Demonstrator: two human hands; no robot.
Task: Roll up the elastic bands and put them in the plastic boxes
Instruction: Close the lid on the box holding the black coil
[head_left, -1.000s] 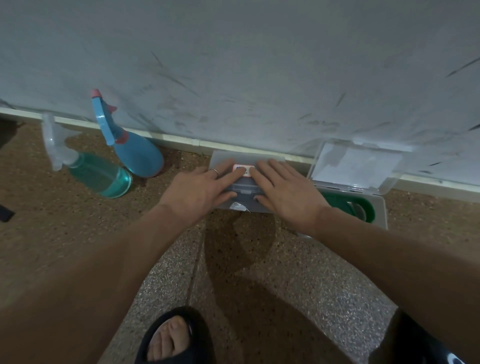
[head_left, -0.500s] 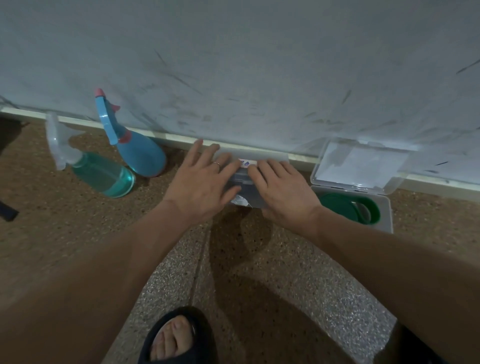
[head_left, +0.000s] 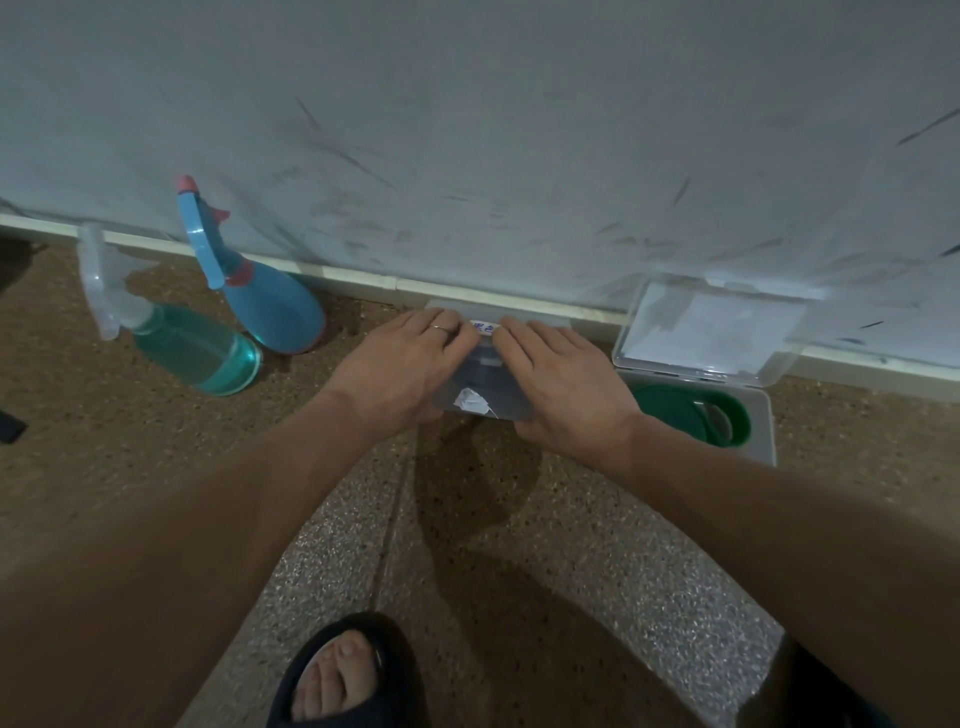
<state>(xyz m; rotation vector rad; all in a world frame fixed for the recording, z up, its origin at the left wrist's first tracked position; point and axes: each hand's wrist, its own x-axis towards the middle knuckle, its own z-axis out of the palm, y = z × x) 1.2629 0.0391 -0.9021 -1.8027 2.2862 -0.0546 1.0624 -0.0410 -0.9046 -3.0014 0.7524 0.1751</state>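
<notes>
A clear plastic box (head_left: 483, 387) with its lid down lies on the floor against the wall, dark contents and a white tag showing through. My left hand (head_left: 400, 364) lies flat on its left half, fingers together and reaching the far edge. My right hand (head_left: 561, 379) lies flat on its right half. To the right stands a second clear plastic box (head_left: 763, 415) with its lid (head_left: 701, 338) up against the wall. A rolled green elastic band (head_left: 691, 413) sits inside it.
Two spray bottles lie at the left by the wall: a teal one (head_left: 182, 343) and a blue one (head_left: 260, 296) with a pink tip. My foot in a dark sandal (head_left: 348, 670) is at the bottom. A white baseboard (head_left: 363, 280) runs along the wall.
My left hand's fingers, spread over the far edge half a second ago, have drawn back together onto the lid. Both hands stay pressed flat on the shut box.
</notes>
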